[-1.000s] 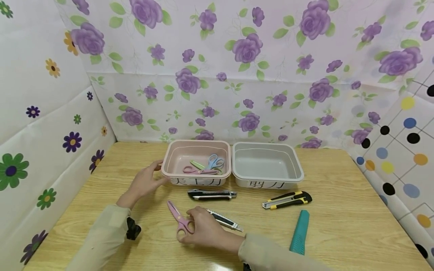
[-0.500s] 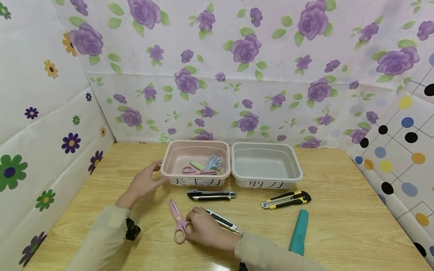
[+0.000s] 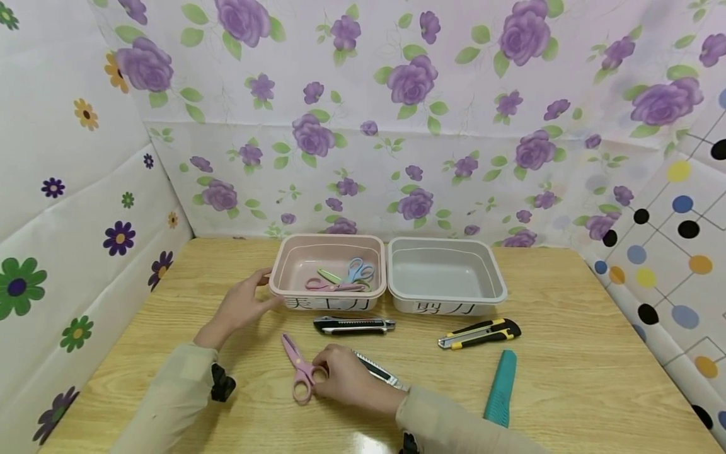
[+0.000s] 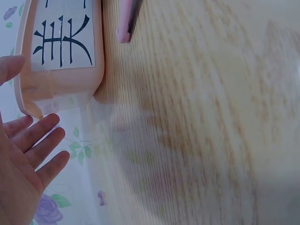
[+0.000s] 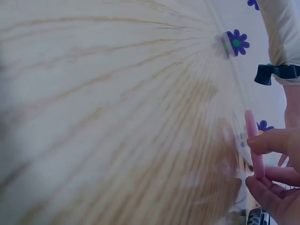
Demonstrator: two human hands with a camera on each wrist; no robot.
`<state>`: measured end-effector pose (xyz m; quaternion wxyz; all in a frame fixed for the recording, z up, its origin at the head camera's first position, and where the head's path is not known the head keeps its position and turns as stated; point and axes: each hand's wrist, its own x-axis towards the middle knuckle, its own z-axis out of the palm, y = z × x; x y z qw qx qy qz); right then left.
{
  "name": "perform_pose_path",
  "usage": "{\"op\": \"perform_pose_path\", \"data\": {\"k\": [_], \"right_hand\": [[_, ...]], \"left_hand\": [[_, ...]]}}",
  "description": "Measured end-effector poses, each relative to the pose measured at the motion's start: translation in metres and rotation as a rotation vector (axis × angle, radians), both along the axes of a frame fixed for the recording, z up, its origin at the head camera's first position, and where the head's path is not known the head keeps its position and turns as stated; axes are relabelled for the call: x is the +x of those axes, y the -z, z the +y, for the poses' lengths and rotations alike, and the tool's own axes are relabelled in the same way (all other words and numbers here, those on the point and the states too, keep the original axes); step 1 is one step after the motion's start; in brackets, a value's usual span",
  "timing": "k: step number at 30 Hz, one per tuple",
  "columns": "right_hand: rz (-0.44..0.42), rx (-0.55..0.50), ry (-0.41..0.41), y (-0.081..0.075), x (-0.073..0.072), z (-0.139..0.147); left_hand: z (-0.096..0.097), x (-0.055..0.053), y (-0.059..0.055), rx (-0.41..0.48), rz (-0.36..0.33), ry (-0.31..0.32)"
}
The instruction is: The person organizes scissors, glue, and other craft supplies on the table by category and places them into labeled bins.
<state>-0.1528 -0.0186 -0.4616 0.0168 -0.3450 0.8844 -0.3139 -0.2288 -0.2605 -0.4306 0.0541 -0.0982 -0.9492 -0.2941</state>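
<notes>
Pink craft scissors [image 3: 300,364] lie near the middle of the table in the head view, tip pointing up and left. My right hand [image 3: 347,381] pinches one of their handle loops between thumb and fingers; the right wrist view shows the pink handle [image 5: 253,136] between them. My left hand [image 3: 241,309] touches the left front corner of a pink plastic bin [image 3: 329,239]. In the left wrist view its thumb is at the bin's rim and the other fingers [image 4: 42,154] are extended. Pink scissors [image 3: 334,287], blue-handled scissors [image 3: 360,271] and something green lie inside.
A grey bin [image 3: 442,272] stands right of the pink one; both carry black-character labels. Around the right hand lie a black-and-silver utility knife [image 3: 354,326], another silver one [image 3: 377,369] partly hidden, a yellow-and-black one [image 3: 479,334] and a teal knife-shaped object [image 3: 501,388].
The pink scissors on the table have shifted and turned slightly. My right thumb has drawn back from the lower loop, and the hand sits slightly farther right. The left hand stays at the bin.
</notes>
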Motion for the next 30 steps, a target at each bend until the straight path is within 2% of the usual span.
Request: {"op": "perform_pose_path", "data": {"k": [5,12,16,24,30], "right_hand": [[-0.087,-0.065,0.015,-0.005,-0.002,0.003],[-0.153,-0.142,0.003,-0.01,-0.005,0.007],[-0.135,-0.158,-0.031,-0.011,-0.008,0.009],[-0.046,-0.185,-0.08,-0.016,-0.011,0.017],[-0.038,-0.187,-0.098,-0.024,-0.011,0.022]], "left_hand": [[0.0,0.0,-0.001,0.002,0.005,0.005],[0.001,0.0,-0.002,0.006,0.006,0.01],[0.0,0.0,-0.002,-0.003,0.01,0.008],[0.001,0.001,-0.004,-0.008,0.011,0.014],[0.0,0.001,-0.004,-0.011,0.02,0.018]]}}
